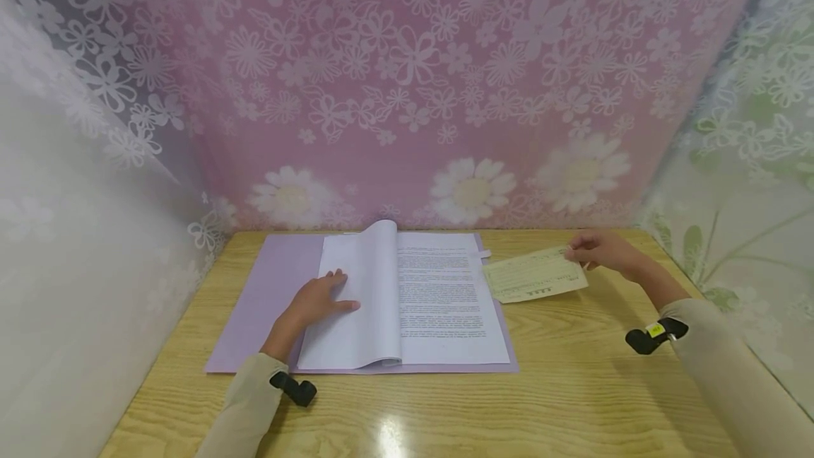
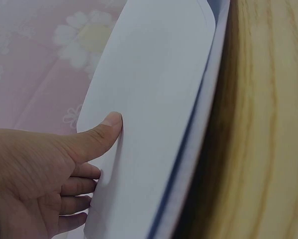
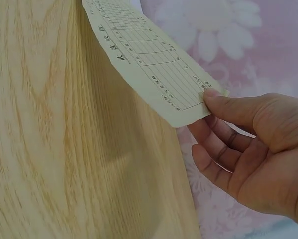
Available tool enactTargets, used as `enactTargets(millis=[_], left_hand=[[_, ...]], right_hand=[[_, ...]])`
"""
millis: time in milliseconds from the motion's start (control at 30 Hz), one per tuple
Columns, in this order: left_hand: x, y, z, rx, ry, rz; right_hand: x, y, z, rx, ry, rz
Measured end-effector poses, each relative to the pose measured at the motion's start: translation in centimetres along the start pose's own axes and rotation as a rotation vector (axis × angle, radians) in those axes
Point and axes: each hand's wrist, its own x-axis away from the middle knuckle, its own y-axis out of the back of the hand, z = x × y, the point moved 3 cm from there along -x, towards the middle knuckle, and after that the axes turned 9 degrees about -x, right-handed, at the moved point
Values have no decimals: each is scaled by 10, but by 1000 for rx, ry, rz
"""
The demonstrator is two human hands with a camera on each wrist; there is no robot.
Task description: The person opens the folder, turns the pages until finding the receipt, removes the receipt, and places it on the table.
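A purple folder (image 1: 254, 324) lies spread on the table with a stack of white printed pages (image 1: 445, 302) in it. Its upper pages (image 1: 379, 288) are turned over to the left and bulge up in a curve. My left hand (image 1: 321, 300) rests on these turned pages, fingers spread and thumb extended; the left wrist view shows the thumb against the white paper. My right hand (image 1: 600, 253) pinches the right end of a pale yellow printed slip (image 1: 537, 276) between thumb and fingers. The slip's left end reaches the right edge of the pages, and its right end is raised above the table.
The wooden table (image 1: 572, 387) reaches back to a pink floral curtain (image 1: 407, 90). Pale floral sheets stand at left and right. A small white tab (image 1: 481, 254) sticks out from the pages' right edge. Black wrist cameras are strapped over both sleeves.
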Motion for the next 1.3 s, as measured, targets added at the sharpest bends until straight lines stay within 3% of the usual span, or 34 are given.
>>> enactTargets(millis=[400, 800, 1300], left_hand=[[0, -4, 1, 15, 11, 1], [0, -5, 1, 14, 5, 5], [1, 2, -1, -3, -9, 2]], right_hand=[[8, 11, -29, 43, -75, -22], [10, 11, -52, 96, -56, -68], [11, 9, -59, 129, -64, -85]])
